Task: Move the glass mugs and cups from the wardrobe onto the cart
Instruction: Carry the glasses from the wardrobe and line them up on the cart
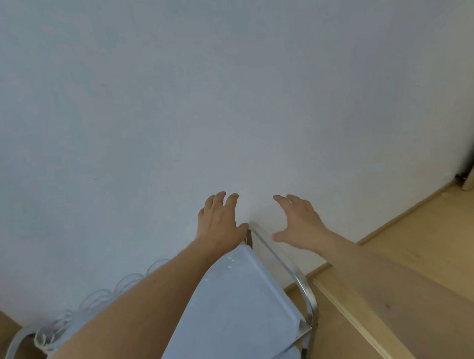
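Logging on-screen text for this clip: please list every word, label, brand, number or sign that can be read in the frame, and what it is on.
None: no text can be read anywhere in this frame.
The white wall, the cart with its metal handle, and the row of clear glasses along the cart's far edge show no print or labels.
Left hand and right hand hold nothing that bears writing.

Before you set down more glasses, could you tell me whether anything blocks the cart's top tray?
Nothing visible does. The pale blue top tray of the metal-framed cart is bare at its near side; clear glass cups line its far edge. Both the left hand and right hand are empty.
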Action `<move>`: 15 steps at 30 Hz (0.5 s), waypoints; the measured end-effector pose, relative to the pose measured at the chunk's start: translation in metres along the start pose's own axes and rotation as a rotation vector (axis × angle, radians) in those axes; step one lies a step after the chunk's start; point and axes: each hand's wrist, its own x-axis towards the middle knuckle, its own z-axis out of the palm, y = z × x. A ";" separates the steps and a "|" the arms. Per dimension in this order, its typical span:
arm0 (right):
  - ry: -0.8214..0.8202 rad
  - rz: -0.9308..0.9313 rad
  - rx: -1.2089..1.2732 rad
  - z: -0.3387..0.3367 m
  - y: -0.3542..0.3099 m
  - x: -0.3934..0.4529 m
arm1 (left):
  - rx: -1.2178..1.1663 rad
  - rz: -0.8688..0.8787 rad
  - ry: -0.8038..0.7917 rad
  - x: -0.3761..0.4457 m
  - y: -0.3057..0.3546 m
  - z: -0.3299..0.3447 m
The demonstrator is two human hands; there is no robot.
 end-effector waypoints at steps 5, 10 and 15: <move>0.075 0.044 0.027 -0.037 0.038 -0.022 | 0.023 0.134 -0.008 0.014 0.062 -0.007; 0.134 0.116 0.031 -0.080 0.101 -0.044 | 0.016 0.250 -0.024 0.041 0.145 0.005; 0.199 0.234 0.029 -0.130 0.189 -0.074 | -0.022 0.369 -0.064 0.070 0.254 0.038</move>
